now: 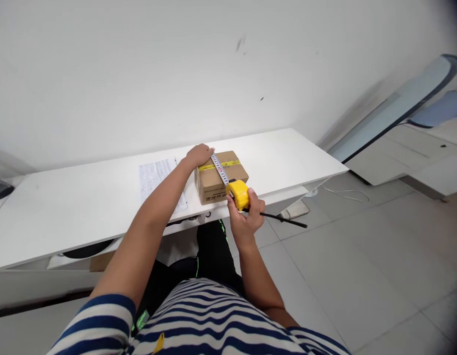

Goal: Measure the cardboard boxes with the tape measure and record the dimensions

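- The right hand (246, 214) is clamped around the yellow tape measure (239, 192), at the near right of the box; a black stick (285, 219) juts rightward from it.
- The left hand (199, 155) is at the box's far left, fingertips by the blade's end; whether they pinch it, I cannot tell.
- The blade (220, 169) crosses the cardboard box (213, 185) on the table (76, 207).

A short-sleeved navy-and-white striped shirt (209, 315) is worn with black trousers (213, 249) bearing bright green markings (142, 320)
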